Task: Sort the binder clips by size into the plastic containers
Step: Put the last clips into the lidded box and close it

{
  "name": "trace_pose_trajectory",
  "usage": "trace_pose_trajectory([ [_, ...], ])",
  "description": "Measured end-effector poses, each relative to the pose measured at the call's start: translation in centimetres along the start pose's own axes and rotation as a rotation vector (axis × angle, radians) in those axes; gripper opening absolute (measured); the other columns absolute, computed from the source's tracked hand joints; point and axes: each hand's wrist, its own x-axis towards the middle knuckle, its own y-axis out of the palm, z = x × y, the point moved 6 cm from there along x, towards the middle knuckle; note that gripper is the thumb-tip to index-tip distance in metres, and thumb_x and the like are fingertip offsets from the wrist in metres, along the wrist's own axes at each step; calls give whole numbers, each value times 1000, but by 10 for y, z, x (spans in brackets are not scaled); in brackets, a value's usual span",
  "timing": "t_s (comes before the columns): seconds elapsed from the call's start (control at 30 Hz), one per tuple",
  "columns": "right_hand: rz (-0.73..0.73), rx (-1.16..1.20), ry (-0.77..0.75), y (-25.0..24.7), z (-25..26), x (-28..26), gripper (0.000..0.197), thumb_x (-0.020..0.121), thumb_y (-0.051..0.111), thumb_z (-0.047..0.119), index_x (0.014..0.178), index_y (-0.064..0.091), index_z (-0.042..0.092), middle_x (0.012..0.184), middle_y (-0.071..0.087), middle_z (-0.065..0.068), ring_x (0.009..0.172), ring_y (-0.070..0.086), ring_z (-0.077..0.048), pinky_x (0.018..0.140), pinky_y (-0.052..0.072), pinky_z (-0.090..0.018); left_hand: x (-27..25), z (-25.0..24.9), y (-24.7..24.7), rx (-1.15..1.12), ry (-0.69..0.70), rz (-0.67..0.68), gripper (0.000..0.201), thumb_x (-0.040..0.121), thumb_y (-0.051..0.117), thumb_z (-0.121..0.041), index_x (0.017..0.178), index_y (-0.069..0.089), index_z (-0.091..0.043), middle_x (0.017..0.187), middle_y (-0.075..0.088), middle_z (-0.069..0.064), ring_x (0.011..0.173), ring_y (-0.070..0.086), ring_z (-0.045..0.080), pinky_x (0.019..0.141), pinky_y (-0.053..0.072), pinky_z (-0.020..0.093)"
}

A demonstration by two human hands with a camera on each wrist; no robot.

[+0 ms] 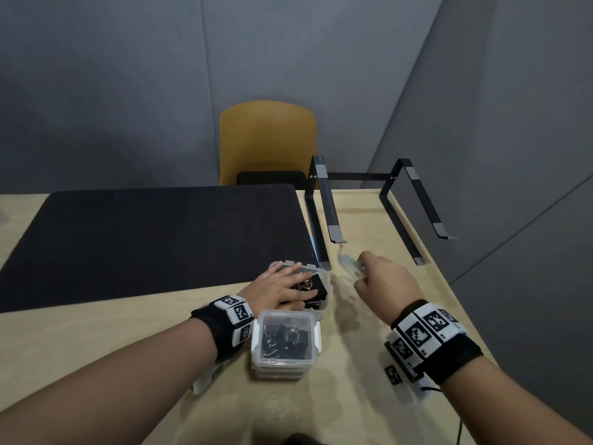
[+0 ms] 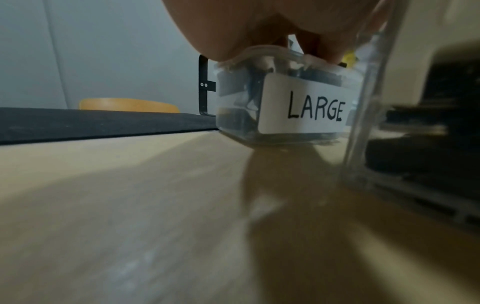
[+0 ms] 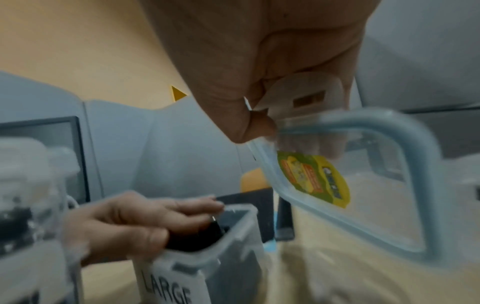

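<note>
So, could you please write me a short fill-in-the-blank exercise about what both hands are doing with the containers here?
1. The left hand rests on the open container labelled ____.
2. The right hand holds a clear ____ by its latch tab, off the table.
3. The nearer container, beside the left wrist, is ____ with its lid on.
4. The sticker on the held piece is mainly ____ and green.

Missing words: LARGE; lid; closed; yellow
</note>
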Motion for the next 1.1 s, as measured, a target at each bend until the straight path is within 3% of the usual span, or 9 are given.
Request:
trace_pose_trajectory([
  [0.13,-88,14,-64,-29,16,-2,10,84,50,21,92,48,17,84,56,-1,72,55,-23,60,45,-32,-3,-1,-5,-113,-80,-80,52,86,29,-63,126,54,-42,150,33,-10,140,1,1,116,-10,30],
  [0.23,-91,73,-85,-43,25,-1,8,82,53,21,88,47,19,81,54,1,71,51,-20,54,35,-27,-4,1,-9,-242,-120,-109,31,91,55,-41,121,61,-37,141,44,-9,138,10,-2,120,-4,36],
  [0.4,-2,216,-80,-39,32,7,5,80,53,18,85,51,18,76,55,2,74,55,-20,61,42,-27,-8,0,-20,-393,-213,-126,57,84,66,-39,136,44,-35,143,43,-13,143,13,4,120,2,30],
  [0.47,66,225,-92,-32,38,11,4,81,52,16,84,51,18,76,55,3,74,55,-19,62,46,-29,-11,-2,-28,-432,-288,-125,70,82,68,-40,142,31,-37,142,37,-20,141,9,3,118,5,29],
  [0.57,112,227,-114,-27,46,15,6,80,52,15,83,51,20,77,56,3,76,57,-20,69,52,-34,-13,-3,-43,-470,-285,-220,80,82,63,-50,146,18,-37,138,45,-15,136,31,6,115,26,34],
  [0.67,129,217,-132,-28,53,23,6,79,53,16,84,52,19,82,60,1,79,59,-20,71,55,-37,-13,-6,-56,-553,-215,-275,66,84,62,-48,141,30,-39,127,54,-12,120,49,1,102,41,28],
  [0.73,134,255,-137,-31,56,28,6,79,55,16,83,53,19,82,60,1,79,60,-18,70,56,-37,-11,-8,-63,-632,-190,-297,44,85,65,-38,125,48,-35,105,63,-12,99,60,1,90,50,28],
  [0.83,131,310,-154,-36,59,33,11,80,58,22,90,53,21,84,61,2,79,61,-16,69,58,-35,-8,-3,-72,-703,-223,-371,17,86,66,-23,98,57,-29,74,53,-17,67,53,4,69,50,25],
  [1.1,103,385,-118,-13,49,33,50,87,61,25,132,41,21,116,58,-2,97,58,-18,87,48,-29,-27,25,-65,-983,-381,-444,10,91,58,-6,92,54,-15,65,63,-9,66,63,10,66,55,37],
])
